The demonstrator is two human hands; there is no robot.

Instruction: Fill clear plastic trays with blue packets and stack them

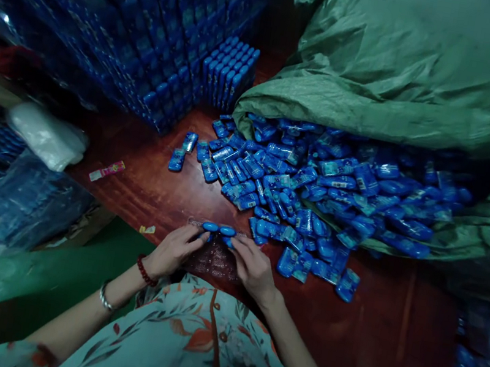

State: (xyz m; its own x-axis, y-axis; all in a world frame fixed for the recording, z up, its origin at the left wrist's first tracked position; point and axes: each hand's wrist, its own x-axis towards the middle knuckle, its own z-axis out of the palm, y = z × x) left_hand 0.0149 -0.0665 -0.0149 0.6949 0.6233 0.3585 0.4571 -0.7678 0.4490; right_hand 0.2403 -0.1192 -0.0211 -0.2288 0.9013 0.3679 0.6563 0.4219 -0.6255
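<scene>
At the table's near edge, a clear plastic tray or sheet with a patterned surface (215, 260) lies in front of my body. Two small blue packs with rounded ends stand side by side at its far edge, a left one (210, 227) and a right one (227, 231). My left hand (176, 248) has its fingers closed on the left pack. The right pack is pinched in my right hand (254, 269). My fingers hide the lower parts of both packs. Just beyond my right hand spreads a loose heap of similar blue packs (273, 182).
The heap spills from a large green woven sack (397, 102). A tall stack of blue packs (158, 27) and a small upright block (229, 72) stand at the back left. Plastic-wrapped packs (14, 196), a white bag (48, 137) and a pink wrapper (107, 171) lie left.
</scene>
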